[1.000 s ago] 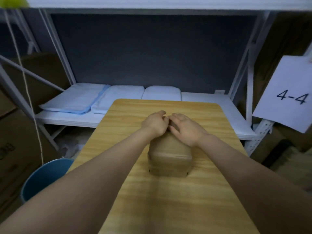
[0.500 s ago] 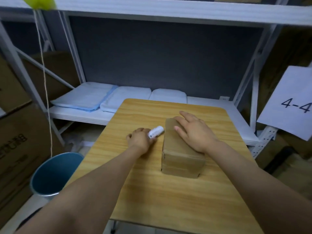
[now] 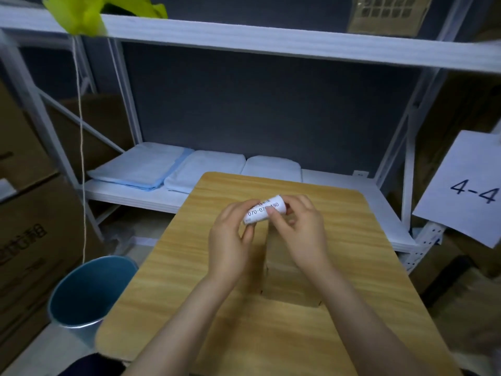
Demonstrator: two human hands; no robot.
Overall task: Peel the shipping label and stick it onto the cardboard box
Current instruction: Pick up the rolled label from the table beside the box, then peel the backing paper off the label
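Observation:
A small brown cardboard box (image 3: 287,275) stands on the wooden table (image 3: 168,280), partly hidden behind my hands. Above its far end I hold a curled white shipping label (image 3: 264,210) with dark printed digits. My left hand (image 3: 233,237) grips the label's left end from below. My right hand (image 3: 301,229) pinches its right end, thumb across the printed face. Both hands are raised above the box and are not touching it.
A blue bin (image 3: 89,291) stands on the floor left of the table. Behind is a white metal shelf (image 3: 271,42) with folded white and blue cloths (image 3: 168,169). A "4-4" paper sign (image 3: 469,188) hangs at right; cardboard cartons (image 3: 29,240) stack at left.
My left hand lifted the label from the table beside the box up to the middle. My right hand left the box top and took hold of the label's other end.

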